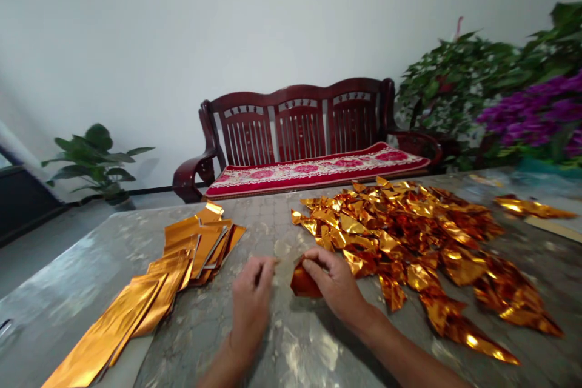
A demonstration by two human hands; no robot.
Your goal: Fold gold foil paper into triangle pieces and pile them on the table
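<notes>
Pinched between the thumb and fingers of my right hand is a small folded piece of gold foil paper, held just above the table. To its left, apart from the paper, my left hand is blurred by motion. Its fingers look bent toward the right hand, but whether they hold anything cannot be made out. Left of that hand, flat gold foil sheets lie in overlapping stacks. A wide heap of folded, pointed gold foil pieces spreads beyond and right of my right hand.
The patterned grey table has a clear-looking cover. Behind it stands a dark red wooden bench with a red and white cushion. A potted plant is at the left; leafy plants and purple flowers crowd the right.
</notes>
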